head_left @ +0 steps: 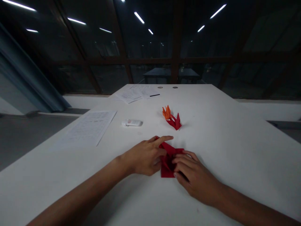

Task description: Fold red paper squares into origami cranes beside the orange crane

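Observation:
A partly folded red paper [167,172] lies on the white table [225,141] between my two hands. My left hand [149,155] is on its left side, index finger stretched over the upper edge and the other fingers curled at the paper. From the right, my right hand [190,172] rests on the paper's right part, fingers bent and touching it. Beyond the hands stand an orange folded paper figure [167,113] and a red folded paper figure [175,122], close together.
Left of the folded figures lies a white bottle [133,122]. A printed sheet [90,128] is at the left edge of the table. More papers [134,93] with a black pen [154,95] lie at the far end, near two small round discs [175,87]. Dark windows stand behind.

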